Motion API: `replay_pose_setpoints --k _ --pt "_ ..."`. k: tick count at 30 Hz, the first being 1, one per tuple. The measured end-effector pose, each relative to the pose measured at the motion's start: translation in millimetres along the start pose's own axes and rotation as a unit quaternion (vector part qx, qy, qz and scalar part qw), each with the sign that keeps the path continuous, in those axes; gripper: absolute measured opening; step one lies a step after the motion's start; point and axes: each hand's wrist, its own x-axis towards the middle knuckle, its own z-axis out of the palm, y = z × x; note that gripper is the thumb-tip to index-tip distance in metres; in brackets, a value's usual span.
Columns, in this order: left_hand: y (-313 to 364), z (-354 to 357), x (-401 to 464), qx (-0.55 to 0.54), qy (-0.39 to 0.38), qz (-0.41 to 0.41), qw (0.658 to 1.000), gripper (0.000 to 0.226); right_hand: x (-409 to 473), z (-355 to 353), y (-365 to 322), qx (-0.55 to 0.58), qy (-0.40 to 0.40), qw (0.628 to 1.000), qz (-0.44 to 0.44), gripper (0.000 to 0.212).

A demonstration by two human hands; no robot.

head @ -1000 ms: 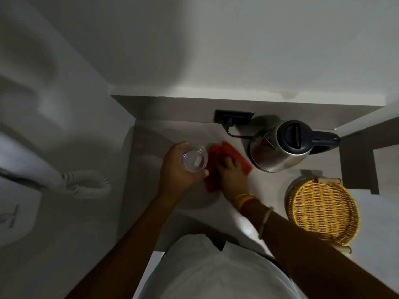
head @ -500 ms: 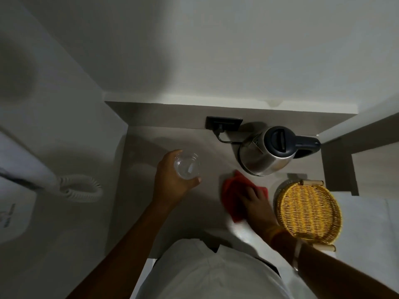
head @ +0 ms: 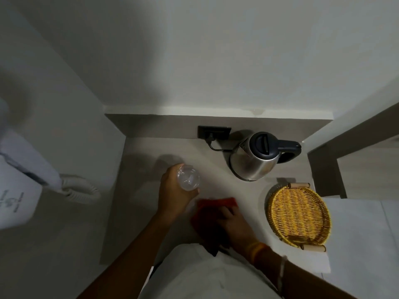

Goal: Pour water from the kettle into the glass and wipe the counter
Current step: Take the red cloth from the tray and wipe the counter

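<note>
The left hand [head: 172, 195] is wrapped around the glass [head: 188, 177], and the pour looks done. The right hand [head: 234, 223] presses flat on the cloth [head: 212, 209], wiping the counter [head: 216, 169] just beside the glass. The kettle [head: 257, 158] stands well beyond the right hand, so only wiping seems left.

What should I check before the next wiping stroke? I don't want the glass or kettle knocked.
1. Glass gripped by left hand, apart from the cloth's path: ok.
2. Right hand flat on red cloth: ok.
3. Kettle upright, lid shut, apart from the cloth: ok.
4. Wicker basket apart from the cloth: ok.
5. Kettle cord plugged in behind, away from the cloth: ok.
6. Counter dry: cannot tell.
</note>
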Motion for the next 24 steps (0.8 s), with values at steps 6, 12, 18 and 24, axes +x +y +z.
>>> replay_pose_setpoints --k 6,12,18,24 --pt "-14 24 -9 0.022 -0.022 -0.022 0.999 0.076 -59 -49 52 -0.008 0.238 0.955 0.179 0.073" --pt "-19 45 -17 0.030 -0.028 -0.030 0.999 0.077 -95 -59 96 -0.007 0.355 0.874 0.331 0.057" --pt "-16 61 -17 0.035 -0.028 -0.040 0.998 0.080 -93 -58 123 0.052 0.206 0.877 0.431 0.059" --pt "-28 60 -19 0.023 -0.053 -0.045 0.997 0.078 -78 -58 98 0.009 0.204 0.890 0.407 0.057"
